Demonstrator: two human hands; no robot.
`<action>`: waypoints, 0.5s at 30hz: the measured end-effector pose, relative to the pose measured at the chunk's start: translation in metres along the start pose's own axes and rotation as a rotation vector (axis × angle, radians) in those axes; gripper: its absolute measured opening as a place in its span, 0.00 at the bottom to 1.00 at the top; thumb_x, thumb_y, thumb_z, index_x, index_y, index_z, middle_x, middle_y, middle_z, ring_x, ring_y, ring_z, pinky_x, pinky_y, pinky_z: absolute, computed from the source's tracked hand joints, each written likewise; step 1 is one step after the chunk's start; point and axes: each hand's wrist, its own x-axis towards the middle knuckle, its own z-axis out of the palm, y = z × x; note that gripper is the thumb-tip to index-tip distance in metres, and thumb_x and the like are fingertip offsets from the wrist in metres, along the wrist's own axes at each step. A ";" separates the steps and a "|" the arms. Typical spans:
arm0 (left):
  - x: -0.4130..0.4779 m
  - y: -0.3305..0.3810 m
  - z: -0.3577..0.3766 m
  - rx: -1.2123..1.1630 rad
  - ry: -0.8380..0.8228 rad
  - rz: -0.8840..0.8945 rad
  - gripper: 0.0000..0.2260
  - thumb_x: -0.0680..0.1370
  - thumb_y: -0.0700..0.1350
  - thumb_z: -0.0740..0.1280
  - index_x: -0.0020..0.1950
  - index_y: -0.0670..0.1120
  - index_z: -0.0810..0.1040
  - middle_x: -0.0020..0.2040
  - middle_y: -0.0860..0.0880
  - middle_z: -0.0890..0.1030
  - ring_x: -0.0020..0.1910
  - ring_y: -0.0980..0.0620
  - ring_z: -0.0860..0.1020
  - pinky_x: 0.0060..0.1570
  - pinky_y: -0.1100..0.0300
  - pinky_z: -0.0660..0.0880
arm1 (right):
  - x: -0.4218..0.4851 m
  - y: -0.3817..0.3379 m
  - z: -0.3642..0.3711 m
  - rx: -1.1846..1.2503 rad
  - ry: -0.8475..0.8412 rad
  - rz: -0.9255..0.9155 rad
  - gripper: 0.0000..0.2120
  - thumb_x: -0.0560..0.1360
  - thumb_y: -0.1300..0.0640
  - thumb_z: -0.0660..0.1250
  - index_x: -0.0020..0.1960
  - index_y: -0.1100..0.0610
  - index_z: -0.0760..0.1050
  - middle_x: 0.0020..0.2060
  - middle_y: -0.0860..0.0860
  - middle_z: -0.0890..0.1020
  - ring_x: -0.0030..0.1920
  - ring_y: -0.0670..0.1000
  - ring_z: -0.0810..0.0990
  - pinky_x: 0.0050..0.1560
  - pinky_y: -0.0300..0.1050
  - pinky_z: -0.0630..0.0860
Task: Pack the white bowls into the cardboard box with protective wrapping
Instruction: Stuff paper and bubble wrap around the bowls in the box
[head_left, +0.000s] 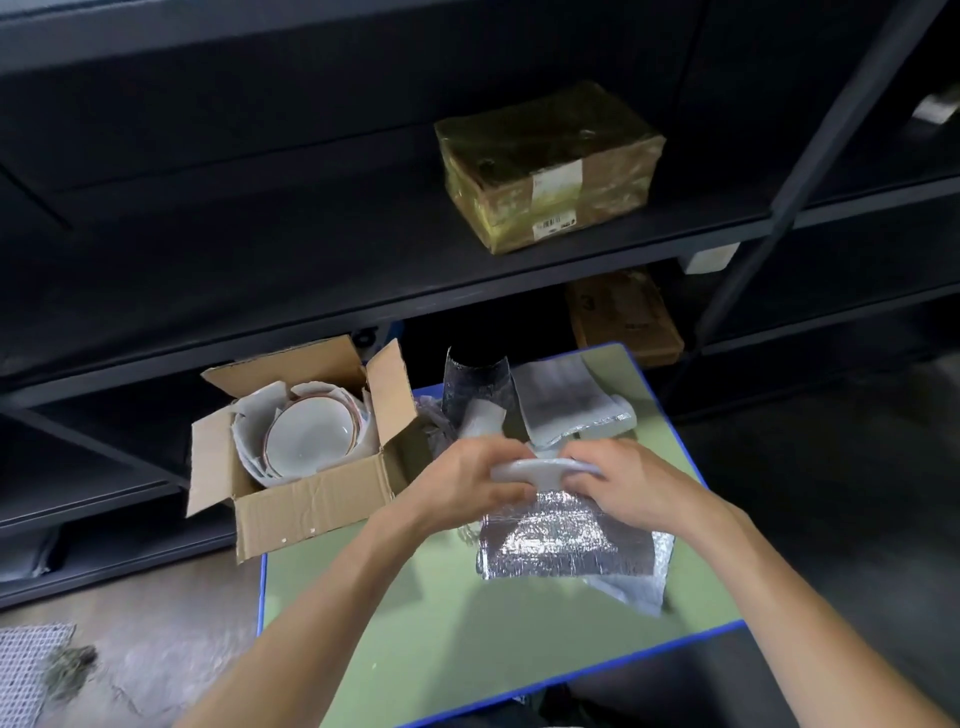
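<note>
An open cardboard box (306, 501) stands at the left edge of the green table (441, 618). Inside it white bowls (309, 434) with brown rims are nested among white foam sheets. Over the table's middle, my left hand (467, 478) and my right hand (631, 486) both grip the white foam edge of a silver foil wrapping sheet (566, 540). The sheet hangs down from my hands onto the table. What is inside the sheet, if anything, is hidden.
More foil and foam sheets (566, 400) lie at the table's far side, one piece (475, 389) standing curled. Dark metal shelving (363, 291) rises behind, holding a taped brown parcel (550, 166). Another carton (623, 317) sits on a lower shelf. Concrete floor lies to the left.
</note>
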 end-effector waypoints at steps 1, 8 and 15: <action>0.001 0.002 0.000 0.086 -0.028 0.026 0.05 0.75 0.46 0.72 0.50 0.52 0.79 0.38 0.55 0.77 0.37 0.60 0.74 0.40 0.59 0.71 | 0.000 0.000 0.001 -0.008 -0.033 0.003 0.09 0.79 0.51 0.64 0.43 0.54 0.70 0.37 0.50 0.77 0.41 0.54 0.76 0.43 0.52 0.73; 0.000 0.011 0.013 0.162 -0.098 0.035 0.12 0.76 0.39 0.62 0.54 0.51 0.63 0.38 0.46 0.75 0.35 0.48 0.69 0.38 0.49 0.70 | -0.007 -0.008 0.000 -0.042 -0.127 0.015 0.07 0.81 0.59 0.57 0.54 0.50 0.71 0.46 0.50 0.78 0.47 0.52 0.75 0.48 0.49 0.72; -0.010 0.017 0.008 -0.026 -0.202 -0.001 0.11 0.79 0.51 0.67 0.49 0.51 0.64 0.40 0.49 0.73 0.36 0.54 0.69 0.39 0.57 0.70 | -0.010 -0.014 0.004 -0.038 -0.178 -0.035 0.10 0.80 0.54 0.55 0.58 0.43 0.69 0.49 0.45 0.76 0.46 0.46 0.73 0.44 0.41 0.69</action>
